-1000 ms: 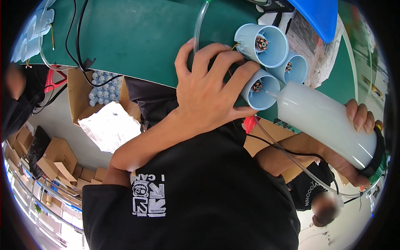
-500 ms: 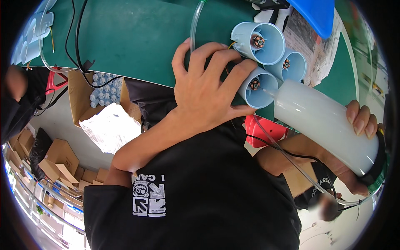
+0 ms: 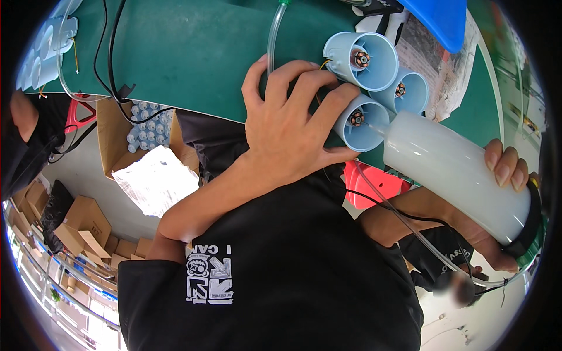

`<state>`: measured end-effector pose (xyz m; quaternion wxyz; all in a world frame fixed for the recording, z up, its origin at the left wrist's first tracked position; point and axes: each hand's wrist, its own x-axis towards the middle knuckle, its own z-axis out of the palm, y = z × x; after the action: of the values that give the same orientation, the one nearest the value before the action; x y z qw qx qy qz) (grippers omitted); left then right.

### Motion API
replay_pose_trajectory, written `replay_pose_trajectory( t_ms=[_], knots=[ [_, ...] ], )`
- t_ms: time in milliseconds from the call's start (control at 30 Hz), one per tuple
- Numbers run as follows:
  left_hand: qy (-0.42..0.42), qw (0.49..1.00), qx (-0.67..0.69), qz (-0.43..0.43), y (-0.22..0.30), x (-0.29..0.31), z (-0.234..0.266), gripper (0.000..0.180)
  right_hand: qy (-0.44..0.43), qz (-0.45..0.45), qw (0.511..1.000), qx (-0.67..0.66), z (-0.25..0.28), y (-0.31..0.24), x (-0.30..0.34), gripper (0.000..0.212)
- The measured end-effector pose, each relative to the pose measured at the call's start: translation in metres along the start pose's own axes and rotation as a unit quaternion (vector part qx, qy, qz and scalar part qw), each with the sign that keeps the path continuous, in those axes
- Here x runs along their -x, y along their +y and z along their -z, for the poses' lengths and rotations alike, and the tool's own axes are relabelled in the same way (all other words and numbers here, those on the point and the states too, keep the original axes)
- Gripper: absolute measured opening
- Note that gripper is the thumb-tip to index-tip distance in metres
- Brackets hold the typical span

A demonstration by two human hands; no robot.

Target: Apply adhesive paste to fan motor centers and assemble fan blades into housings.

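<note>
My left hand (image 3: 293, 114) curls round a light-blue cylindrical housing (image 3: 374, 140), its thumb and index finger against the wall. Inside that housing sits a small copper-wound motor core (image 3: 356, 118). A fat, milky-white dispensing syringe (image 3: 451, 167) is gripped in my right hand (image 3: 506, 169), its fingers over the far side near the black end collar (image 3: 527, 228). The syringe slants down from the left, its thin nozzle (image 3: 377, 127) reaching into the housing next to the core. Two more light-blue housings with cores, a front one (image 3: 380, 50) and another (image 3: 415, 96), stand close by.
A clear hose (image 3: 433, 248) runs to the syringe's end. Another hose (image 3: 273, 41) and black cables (image 3: 110, 52) lie on the green table (image 3: 175, 52). A blue bin (image 3: 445, 23) stands at the far right. Below left, a carton (image 3: 108, 134) holds many blue parts; a co-worker's arm (image 3: 23, 120) is beyond.
The syringe and both hands hold nearly the same pose. The co-worker's arm at the left has shifted, and the person at lower right has moved slightly.
</note>
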<state>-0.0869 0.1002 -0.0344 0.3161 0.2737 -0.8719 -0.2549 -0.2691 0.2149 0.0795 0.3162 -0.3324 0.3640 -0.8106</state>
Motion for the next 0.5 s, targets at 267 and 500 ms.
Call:
replay_pose_trajectory(
  t_ms=[267, 500],
  knots=[
    [-0.029, 1.0, 0.005, 0.004, 0.002, -0.001, 0.006, 0.061, 0.104, 0.11, 0.981, -0.12, 0.01, -0.015, -0.003, 0.084],
    [-0.014, 0.998, 0.06, -0.024, 0.003, 0.002, 0.014, 0.058, 0.112, 0.146, 0.977, -0.107, 0.071, -0.046, -0.016, 0.085]
  ],
)
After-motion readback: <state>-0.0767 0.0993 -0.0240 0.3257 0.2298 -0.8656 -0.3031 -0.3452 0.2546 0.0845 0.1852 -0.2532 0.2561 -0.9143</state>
